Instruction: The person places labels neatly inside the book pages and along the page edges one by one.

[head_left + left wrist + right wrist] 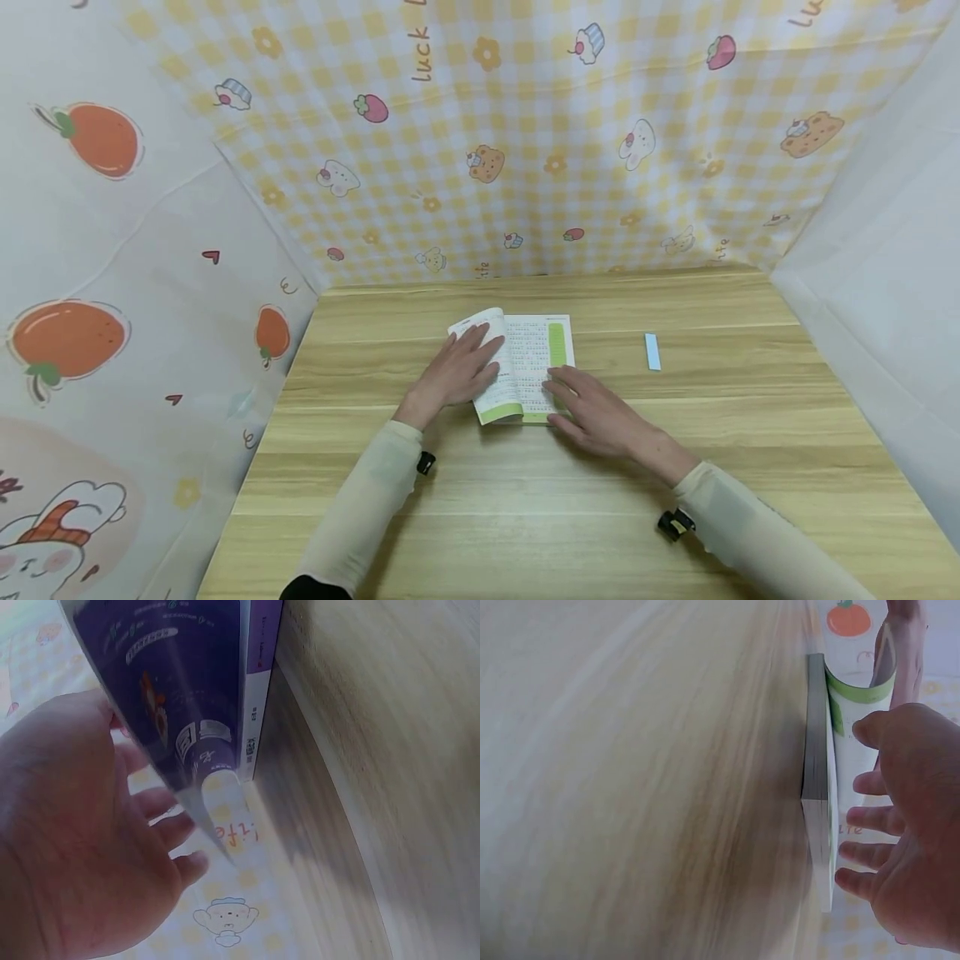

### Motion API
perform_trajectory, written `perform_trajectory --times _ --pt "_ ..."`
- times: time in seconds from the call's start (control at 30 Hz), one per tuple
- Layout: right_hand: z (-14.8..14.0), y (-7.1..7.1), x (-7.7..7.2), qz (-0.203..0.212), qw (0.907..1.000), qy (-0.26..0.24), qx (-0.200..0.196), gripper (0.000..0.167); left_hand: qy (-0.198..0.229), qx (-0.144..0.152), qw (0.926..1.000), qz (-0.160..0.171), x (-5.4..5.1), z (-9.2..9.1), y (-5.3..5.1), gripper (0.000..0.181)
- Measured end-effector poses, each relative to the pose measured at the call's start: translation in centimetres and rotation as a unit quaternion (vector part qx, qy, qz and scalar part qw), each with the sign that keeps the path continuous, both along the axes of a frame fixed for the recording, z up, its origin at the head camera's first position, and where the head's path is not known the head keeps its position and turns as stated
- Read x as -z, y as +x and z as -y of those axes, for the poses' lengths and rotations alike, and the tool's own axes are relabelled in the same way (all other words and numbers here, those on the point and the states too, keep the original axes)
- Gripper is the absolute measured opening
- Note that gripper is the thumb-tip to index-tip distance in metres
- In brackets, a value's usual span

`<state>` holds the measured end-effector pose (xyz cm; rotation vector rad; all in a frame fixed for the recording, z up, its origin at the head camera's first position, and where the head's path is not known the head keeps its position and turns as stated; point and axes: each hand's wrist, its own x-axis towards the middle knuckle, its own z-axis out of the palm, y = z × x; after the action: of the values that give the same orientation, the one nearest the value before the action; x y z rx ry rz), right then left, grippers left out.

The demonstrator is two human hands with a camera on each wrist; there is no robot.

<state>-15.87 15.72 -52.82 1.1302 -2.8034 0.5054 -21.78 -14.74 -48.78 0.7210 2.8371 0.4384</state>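
Observation:
A book (531,358) lies open on the table, its pages white with rows of small print and green bands. My left hand (463,367) is laid on the raised left leaf, fingers spread. From the left wrist view, that side shows a dark purple cover (172,667), bent away from the spine. My right hand (600,412) is at the lower right of the book, its fingertips over the right page. In the right wrist view, the thick page block (816,750) stands beside the right hand's extended fingers, with the curled leaf (859,694) beyond.
A small light blue strip (652,352) lies on the wooden table (712,433), to the right of the book. A yellow checked cloth (525,92) hangs behind the table. White sheeting (172,292) with fruit prints covers the left side.

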Motion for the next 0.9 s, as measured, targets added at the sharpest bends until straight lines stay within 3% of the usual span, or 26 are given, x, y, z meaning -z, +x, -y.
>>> perform_trajectory --times 0.17,0.53,0.9 --pt "-0.2 -0.2 0.4 -0.003 1.0000 0.009 -0.002 0.058 0.006 -0.005 0.9996 0.029 -0.1 0.2 0.2 0.077" --pt "-0.4 -0.3 0.7 0.008 0.9999 0.012 -0.001 0.057 -0.016 -0.036 0.9987 0.031 0.1 0.5 0.2 0.096" --pt "-0.6 -0.4 0.9 0.015 0.9993 0.033 0.006 0.060 -0.013 -0.036 0.9986 0.037 0.6 1.2 0.4 0.087"
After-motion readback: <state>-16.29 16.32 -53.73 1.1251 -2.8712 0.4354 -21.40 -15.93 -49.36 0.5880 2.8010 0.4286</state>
